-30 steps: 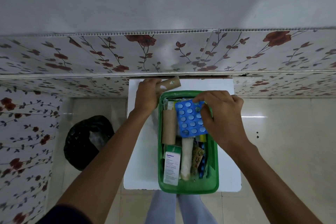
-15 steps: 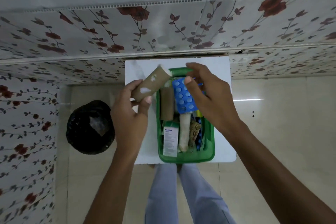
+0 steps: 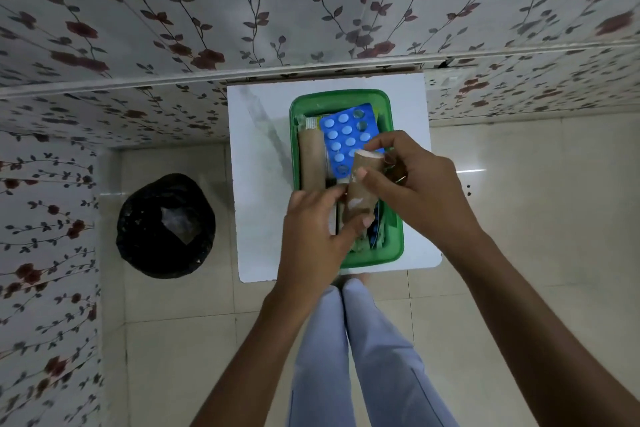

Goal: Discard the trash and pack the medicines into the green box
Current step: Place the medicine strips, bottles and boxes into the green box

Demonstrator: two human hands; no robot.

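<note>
Both the left hand (image 3: 313, 222) and right hand (image 3: 414, 184) clamp 1 brown cardboard tube (image 3: 363, 189), its long axis near-upright above the green plastic box (image 3: 341, 99), with the black-lined bin (image 3: 166, 225) well apart on the left hand's side.

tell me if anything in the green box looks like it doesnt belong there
Yes. A bare cardboard tube lies along the left side of the green box beside the blue blister pack; it looks like trash, not medicine. A second tube is held over the box by both hands.
</note>
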